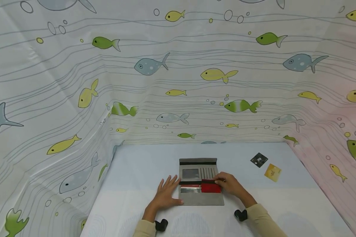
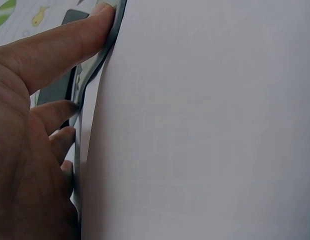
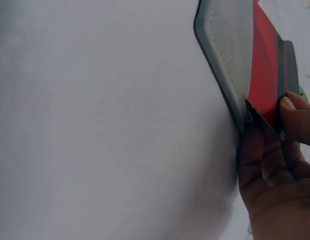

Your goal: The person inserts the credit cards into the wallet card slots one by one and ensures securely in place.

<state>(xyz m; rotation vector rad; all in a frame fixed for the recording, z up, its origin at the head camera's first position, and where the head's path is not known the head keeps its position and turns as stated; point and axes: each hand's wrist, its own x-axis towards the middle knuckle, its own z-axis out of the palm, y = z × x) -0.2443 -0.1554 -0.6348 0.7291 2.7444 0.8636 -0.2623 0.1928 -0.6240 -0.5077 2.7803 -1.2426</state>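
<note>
From my feed the grey wallet [image 1: 201, 186] lies opened flat on the white table [image 1: 284, 204], roughly in the middle, near the front edge. My left hand [image 1: 165, 194] rests against the wallet's left edge with the fingers spread out straight, not gripping anything; the left wrist view shows the fingertips [image 2: 102, 15] touching that edge. My right hand [image 1: 229, 184] is at the wallet's right side, and its thumb and fingers pinch the red card [image 1: 210, 188], which lies over the wallet's lower right part (the right wrist view shows the card [image 3: 265, 75] sticking out past the grey flap). Further back on the right, well apart from the wallet, a black card [image 1: 259, 160] and a yellow card [image 1: 273, 172] lie just beside each other. Fish-print sheet [image 1: 178, 82] all around.
</note>
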